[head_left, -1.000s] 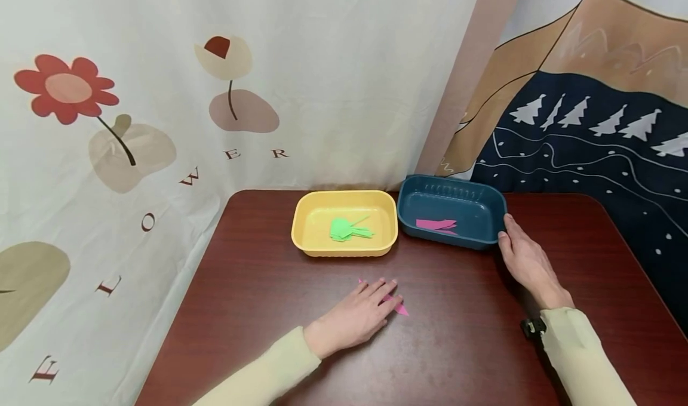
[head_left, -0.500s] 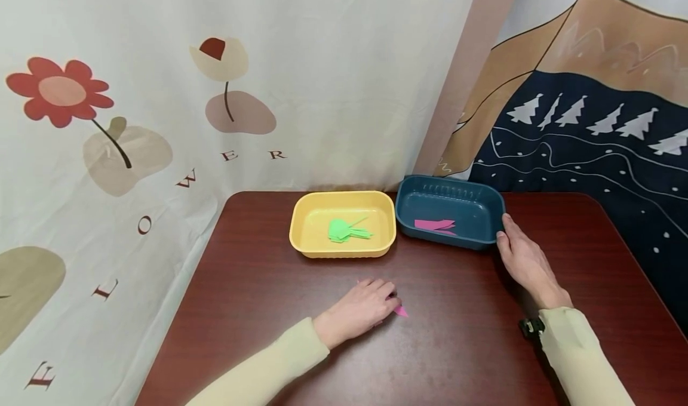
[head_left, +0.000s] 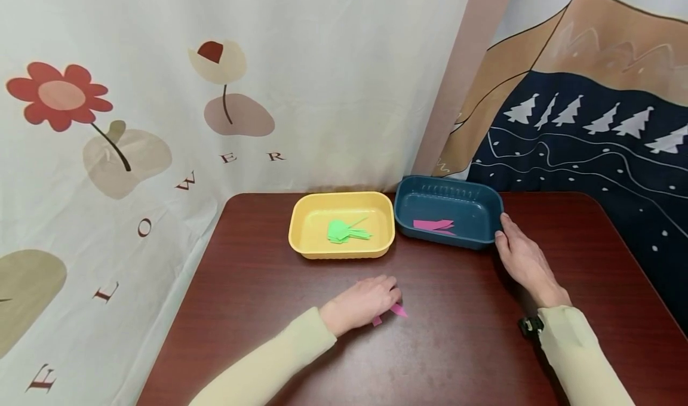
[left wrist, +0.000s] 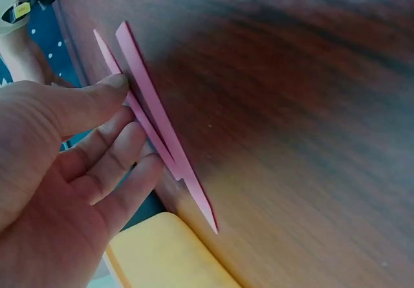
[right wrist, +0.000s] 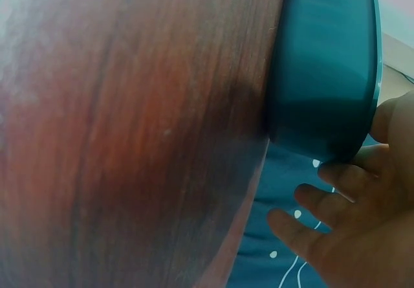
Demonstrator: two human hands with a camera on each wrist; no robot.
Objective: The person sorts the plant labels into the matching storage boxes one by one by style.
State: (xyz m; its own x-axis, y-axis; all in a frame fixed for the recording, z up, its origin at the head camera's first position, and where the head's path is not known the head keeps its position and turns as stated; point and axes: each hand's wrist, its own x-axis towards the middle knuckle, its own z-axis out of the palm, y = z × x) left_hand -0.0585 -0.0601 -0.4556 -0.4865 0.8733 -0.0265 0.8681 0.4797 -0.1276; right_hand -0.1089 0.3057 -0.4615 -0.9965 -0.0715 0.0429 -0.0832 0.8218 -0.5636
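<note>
My left hand [head_left: 365, 300] is low over the table, its thumb and curled fingers pinching a thin pink paper strip [left wrist: 155, 134]. A second pink paper strip [left wrist: 146, 74] lies against it, crossing near the lower end; both have pointed tips. In the head view the hand hides most of them. My right hand [head_left: 525, 263] rests at the right end of the blue tray [head_left: 446, 238], thumb and fairly straight fingers touching its outer wall. Inside that tray lie several pink paper pieces [head_left: 432, 224].
Left of the blue tray stands a yellow tray [head_left: 344, 253] with several green paper pieces [head_left: 340, 230] in it. Both trays are near the back edge of the dark red table [head_left: 462, 334]. A printed curtain [head_left: 333, 95] hangs right behind.
The left hand's fingers went from lying spread flat over the pink strips to curling and pinching. The strips have shifted slightly under it. My right hand stays at the blue tray.
</note>
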